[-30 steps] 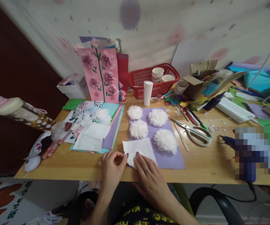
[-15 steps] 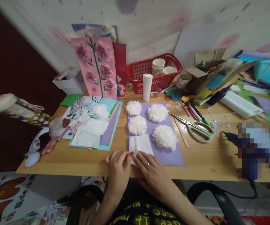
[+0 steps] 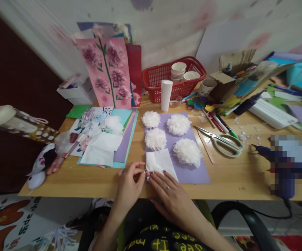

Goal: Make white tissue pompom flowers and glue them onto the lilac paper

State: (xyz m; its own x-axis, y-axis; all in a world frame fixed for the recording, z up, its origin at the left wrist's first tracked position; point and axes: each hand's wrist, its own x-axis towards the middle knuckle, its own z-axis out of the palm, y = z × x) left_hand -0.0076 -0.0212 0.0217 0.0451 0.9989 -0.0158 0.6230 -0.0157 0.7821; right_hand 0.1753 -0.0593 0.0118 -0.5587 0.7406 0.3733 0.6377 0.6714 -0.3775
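Observation:
A white tissue sheet [image 3: 160,161] lies on the near end of a purple card [image 3: 190,170] at the table's front edge. My left hand [image 3: 130,184] pinches the sheet's near left corner between thumb and fingers. Beside it, my right hand [image 3: 169,191] rests with fingers stretched flat on the sheet's near edge. Several fluffy white tissue flowers [image 3: 187,152] sit on the purple card just beyond the sheet.
Scissors [image 3: 222,142] lie right of the card, with markers [image 3: 220,123] and a glue gun [image 3: 264,152] beyond. A red basket [image 3: 161,78] with paper cups, a white roll [image 3: 166,94], a pink flower panel [image 3: 107,71] and stacked coloured papers [image 3: 106,143] fill the back and left.
The tissue sheet has been folded narrower from its left side. Both hands have drawn together at its near left corner, and the view has shifted slightly.

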